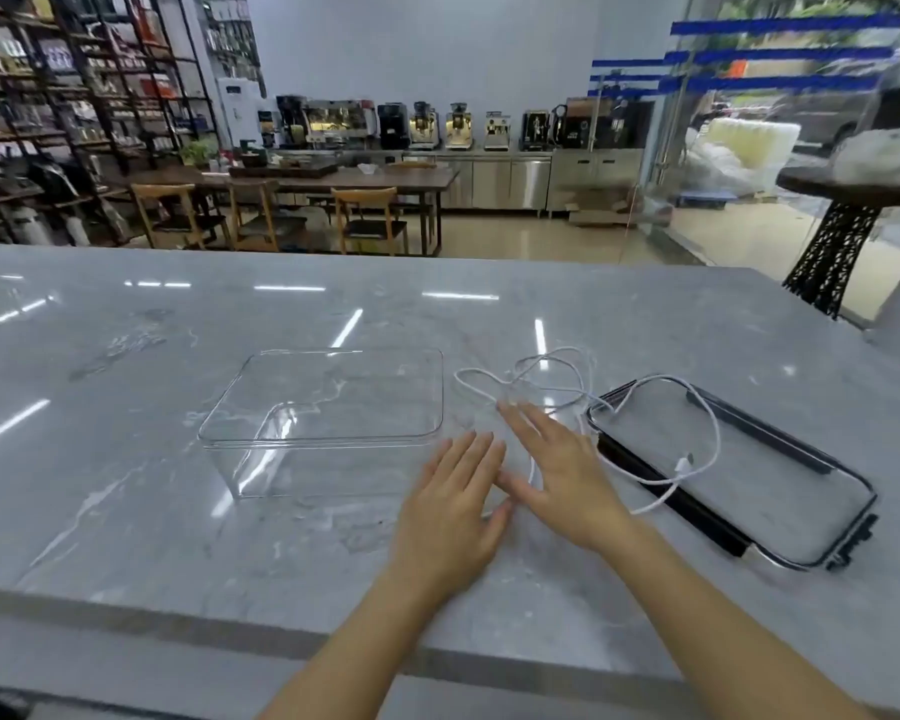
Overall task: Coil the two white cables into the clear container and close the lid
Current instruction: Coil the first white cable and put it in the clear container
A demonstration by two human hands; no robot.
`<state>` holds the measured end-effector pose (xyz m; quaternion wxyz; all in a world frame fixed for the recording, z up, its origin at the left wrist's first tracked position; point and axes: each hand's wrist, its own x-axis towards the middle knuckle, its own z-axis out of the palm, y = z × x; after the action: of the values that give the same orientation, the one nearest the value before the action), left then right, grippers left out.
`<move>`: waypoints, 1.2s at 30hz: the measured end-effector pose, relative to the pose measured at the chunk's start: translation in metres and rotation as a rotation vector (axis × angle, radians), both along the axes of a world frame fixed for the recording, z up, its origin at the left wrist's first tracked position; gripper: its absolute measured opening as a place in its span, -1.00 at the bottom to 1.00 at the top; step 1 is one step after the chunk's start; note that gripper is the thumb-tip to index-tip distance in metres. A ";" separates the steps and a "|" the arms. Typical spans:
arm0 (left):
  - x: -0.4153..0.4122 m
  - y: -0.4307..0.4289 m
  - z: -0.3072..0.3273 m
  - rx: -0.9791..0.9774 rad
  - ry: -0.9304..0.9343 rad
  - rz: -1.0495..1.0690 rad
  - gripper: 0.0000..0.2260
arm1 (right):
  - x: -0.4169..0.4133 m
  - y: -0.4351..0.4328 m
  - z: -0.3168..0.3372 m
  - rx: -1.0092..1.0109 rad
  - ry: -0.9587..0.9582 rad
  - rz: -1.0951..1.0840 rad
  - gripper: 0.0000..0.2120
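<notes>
Container (328,407) mid-frame on counter (126,511); cables (536,387) right of it, trailing onto lid (801,491) at far right.

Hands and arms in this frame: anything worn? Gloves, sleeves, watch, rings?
Nothing worn that shows. The left hand and the right hand are bare: no gloves, no visible rings. Both forearms are bare to the frame's bottom edge: no sleeves, watch or bands in view.
</notes>
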<state>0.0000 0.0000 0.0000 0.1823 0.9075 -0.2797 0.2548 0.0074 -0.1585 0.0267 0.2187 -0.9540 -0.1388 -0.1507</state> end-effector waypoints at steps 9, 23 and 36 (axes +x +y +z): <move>-0.004 0.003 -0.013 0.083 0.190 0.033 -0.84 | -0.016 -0.010 -0.021 -0.131 0.333 0.110 -0.55; -0.021 -0.003 0.064 -0.554 0.408 -0.080 -0.86 | -0.013 -0.003 0.046 0.265 -0.087 0.050 -0.85; 0.010 0.020 0.198 -1.591 0.521 -0.328 -0.73 | 0.034 0.018 0.116 0.920 0.208 0.165 -0.89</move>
<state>0.0100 0.0204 0.1981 0.8586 0.4871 -0.0945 0.1288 0.0414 -0.1409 0.1430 0.6422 -0.7541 -0.1102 -0.0825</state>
